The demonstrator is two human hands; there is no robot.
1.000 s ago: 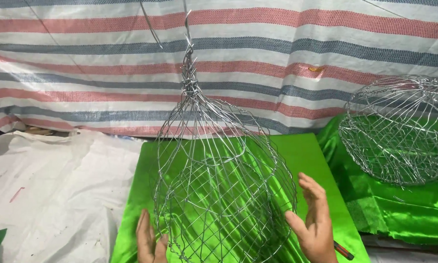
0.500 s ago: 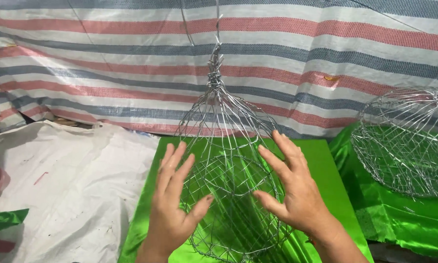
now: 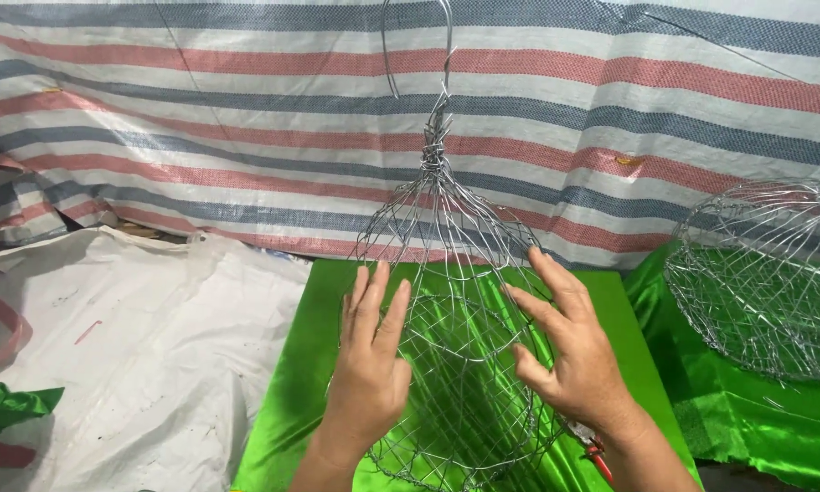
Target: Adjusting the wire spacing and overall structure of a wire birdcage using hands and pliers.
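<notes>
Head: wire basket (image 3: 455,273) between hands (image 3: 474,364)

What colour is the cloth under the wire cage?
Shiny bright green cloth, clearest in the head view.

Silver wire cage (image 3: 446,273), shiny green cloth (image 3: 309,383), red-blue-white striped tarp (image 3: 246,118)

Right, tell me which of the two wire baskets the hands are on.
The middle wire basket, hanging from a twisted wire neck over the green sheet. The left hand and right hand press its sides. The other basket sits untouched at the right.
</notes>
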